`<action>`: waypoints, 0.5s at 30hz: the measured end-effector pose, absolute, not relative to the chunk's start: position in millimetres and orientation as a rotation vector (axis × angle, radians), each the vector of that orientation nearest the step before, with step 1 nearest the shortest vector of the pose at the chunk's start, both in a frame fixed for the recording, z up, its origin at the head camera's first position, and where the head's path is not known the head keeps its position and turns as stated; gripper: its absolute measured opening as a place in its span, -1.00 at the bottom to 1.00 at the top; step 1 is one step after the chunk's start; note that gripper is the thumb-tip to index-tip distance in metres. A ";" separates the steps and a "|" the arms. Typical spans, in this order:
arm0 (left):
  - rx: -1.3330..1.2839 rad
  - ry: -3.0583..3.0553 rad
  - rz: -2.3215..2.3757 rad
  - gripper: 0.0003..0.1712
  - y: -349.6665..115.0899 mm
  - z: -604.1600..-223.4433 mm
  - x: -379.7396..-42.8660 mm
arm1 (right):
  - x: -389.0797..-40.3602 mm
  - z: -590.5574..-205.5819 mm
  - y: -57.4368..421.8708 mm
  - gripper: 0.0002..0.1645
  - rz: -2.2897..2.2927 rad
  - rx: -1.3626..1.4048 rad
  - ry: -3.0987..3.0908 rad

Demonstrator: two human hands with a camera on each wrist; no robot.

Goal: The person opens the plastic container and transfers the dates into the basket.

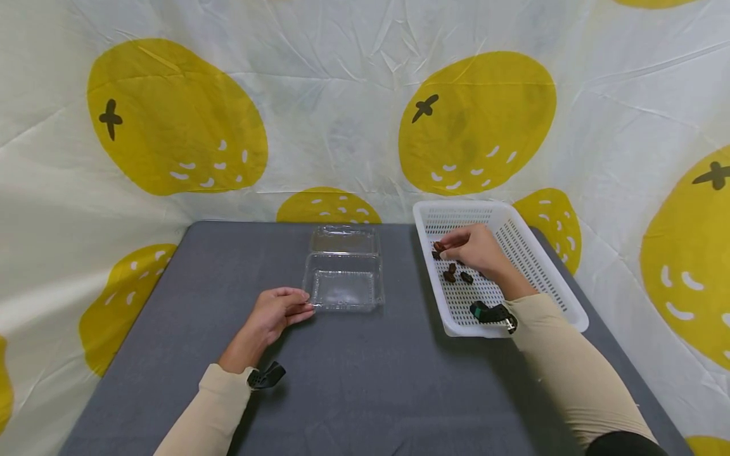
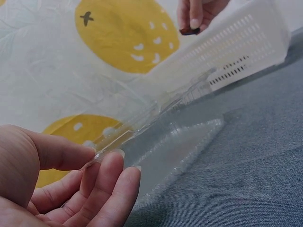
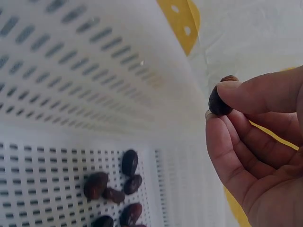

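My left hand (image 1: 279,315) pinches the near left rim of a clear plastic clamshell box (image 1: 342,290), between thumb and fingers in the left wrist view. The box lies on the table with its lid (image 1: 345,240) folded back, away from me. Over the left side of a white plastic basket (image 1: 542,278), my right hand (image 1: 480,250) has a dark, wrinkled date (image 3: 219,101) between thumb and fingertips. A browner bit shows behind that date in the right wrist view. Several more dates (image 3: 96,185) lie loose on the basket floor.
The grey table (image 1: 365,386) carries the box in the middle and the slotted basket on the right. A white cloth (image 1: 336,126) printed with yellow fruit hangs behind it. Each wrist wears a black strap (image 1: 266,375).
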State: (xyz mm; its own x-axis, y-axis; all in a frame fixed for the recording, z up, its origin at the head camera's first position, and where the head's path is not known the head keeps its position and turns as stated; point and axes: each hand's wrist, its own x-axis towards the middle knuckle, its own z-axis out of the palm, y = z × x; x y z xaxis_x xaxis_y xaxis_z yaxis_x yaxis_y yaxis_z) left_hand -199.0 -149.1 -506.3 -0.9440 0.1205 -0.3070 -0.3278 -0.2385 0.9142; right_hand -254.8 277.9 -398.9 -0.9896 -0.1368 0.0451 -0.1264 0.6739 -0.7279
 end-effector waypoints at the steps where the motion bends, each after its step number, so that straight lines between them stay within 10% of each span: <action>1: -0.257 1.726 2.261 -0.89 -148.6 -506.2 -199.0 | -254.6 -399.0 280.4 -0.62 -1.241 -0.221 2.863; 15: -0.232 1.700 2.264 -0.85 -150.0 -506.2 -198.6 | -254.4 -407.9 312.0 -0.62 -1.120 -0.156 2.928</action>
State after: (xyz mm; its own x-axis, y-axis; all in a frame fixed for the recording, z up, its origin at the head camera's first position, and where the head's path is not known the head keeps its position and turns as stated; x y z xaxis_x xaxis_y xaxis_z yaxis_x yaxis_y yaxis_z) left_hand -198.6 -150.0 -506.2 -0.9420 0.1404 -0.3048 -0.3319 -0.2549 0.9082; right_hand -254.4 312.0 -407.9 -0.9950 -0.0942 0.0325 -0.0918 0.7405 -0.6658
